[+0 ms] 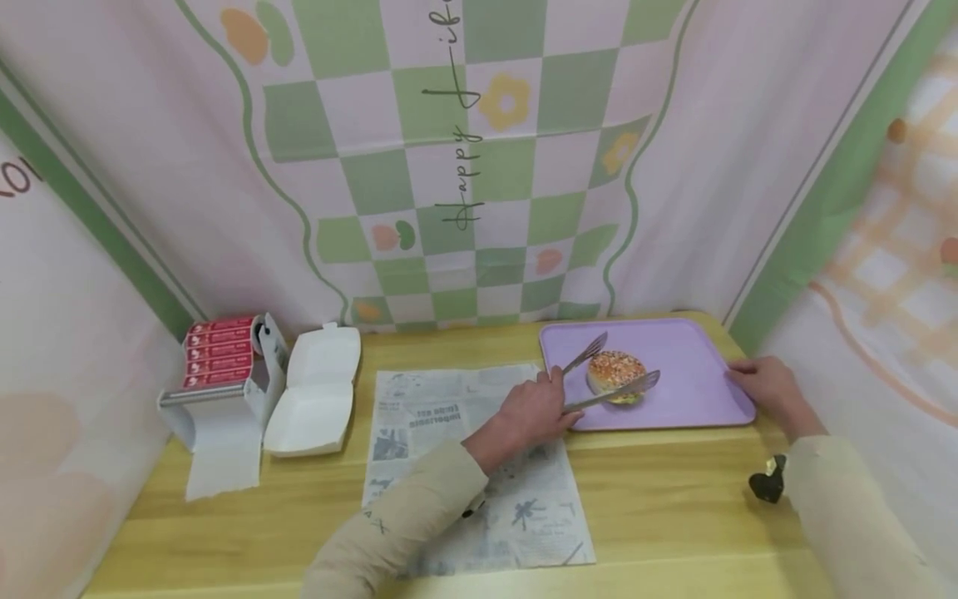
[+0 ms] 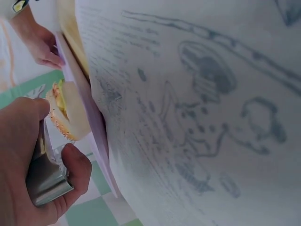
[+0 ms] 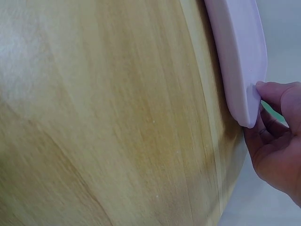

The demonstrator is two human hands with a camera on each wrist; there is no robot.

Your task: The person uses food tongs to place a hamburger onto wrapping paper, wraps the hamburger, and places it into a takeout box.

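My left hand holds metal tongs whose two arms spread on either side of a sesame-topped burger. The burger rests on a purple tray at the back right of the table. In the left wrist view, thumb and fingers of the left hand curl round the tongs, and a green leaf and filling show in the burger. My right hand grips the tray's right edge. The right wrist view shows the right hand pinching the corner of the tray.
A printed paper sheet lies flat under the left forearm. An open white clamshell box sits at the back left, beside a dispenser with a roll of red-printed labels. Fabric curtains enclose the wooden table.
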